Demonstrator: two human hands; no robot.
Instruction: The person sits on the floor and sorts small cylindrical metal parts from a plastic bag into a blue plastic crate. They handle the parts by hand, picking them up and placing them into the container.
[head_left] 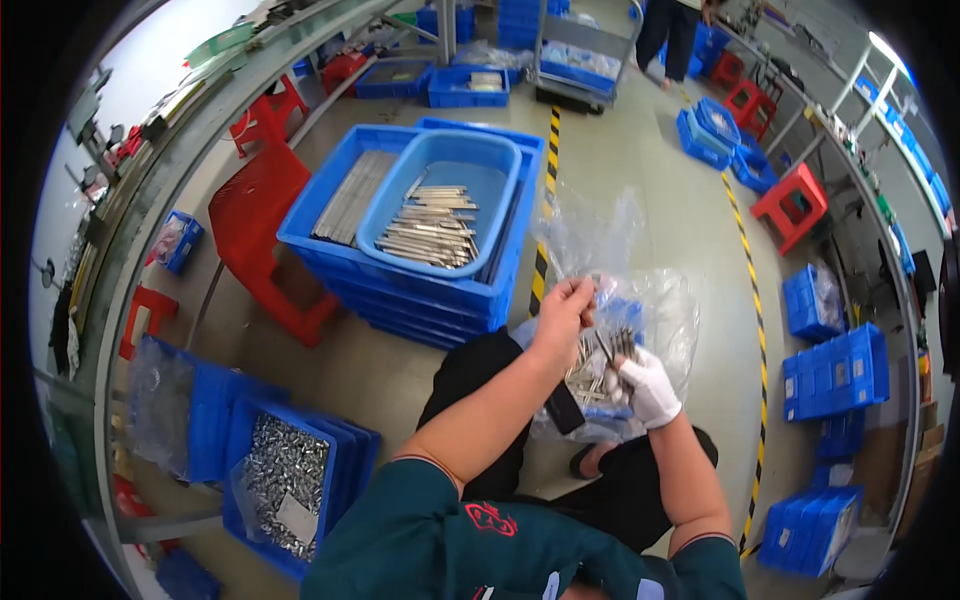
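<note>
My left hand (566,318), bare, is raised over a plastic-lined crate with its fingers pinched together. Whatever lies between those fingertips is too small to make out. Just to its right, my right hand (648,388) wears a white glove and is closed around a bundle of slim metal pieces (622,345), whose ends stick up. Below both hands, more loose metal pieces (584,382) lie in the crate among a clear plastic bag (668,305). A small black object (565,408) is by the crate's near left edge.
At the left, a light-blue basin (375,215) of flat metal strips (430,230) rests on stacked blue crates (420,318). A crate of small metal parts (285,470) is at lower left. A red chair (262,215) stands beyond. Blue bins (835,375) line the right; a person (672,35) stands far off.
</note>
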